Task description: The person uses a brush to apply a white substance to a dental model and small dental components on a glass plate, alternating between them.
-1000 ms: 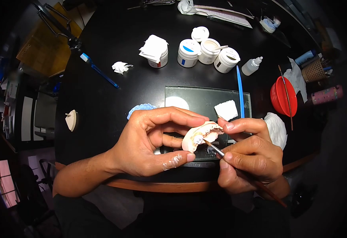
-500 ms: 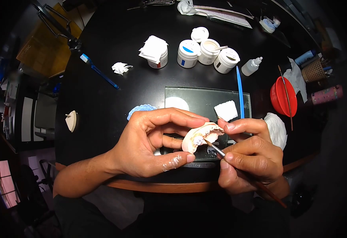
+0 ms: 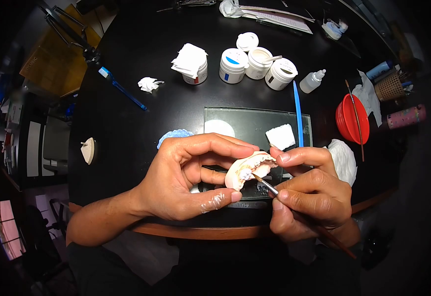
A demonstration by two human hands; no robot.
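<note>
Left of hands [image 3: 181,172], "CUBIC" box [image 3: 53,54]

Looks onto a glossy black worktop [image 3: 122,158], trimmed in brown wood [image 3: 200,232] along the near edge and lit to a sheen left of centre. Includes a dark-barred, pinkish window [image 3: 8,217] at near left. Fades into deep shadow at right.
</note>
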